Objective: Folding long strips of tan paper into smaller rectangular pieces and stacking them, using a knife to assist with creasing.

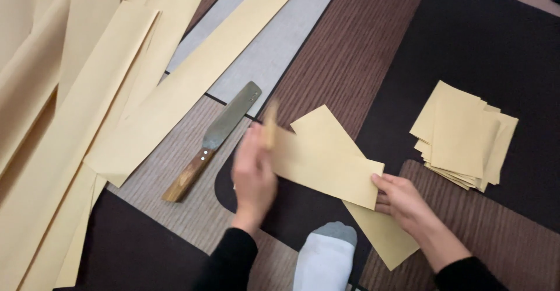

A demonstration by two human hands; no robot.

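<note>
Now the right hand is pinching the strip's right end, its long axis running leftward. Blurred, the left hand is touching the other end; its fingers' state I cannot tell.

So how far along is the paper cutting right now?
Done: a stack of small cut sheets lies at right. In hand: the left hand and right hand fold a tan strip; the knife lies on the floor. Left: many long strips are uncut.
</note>
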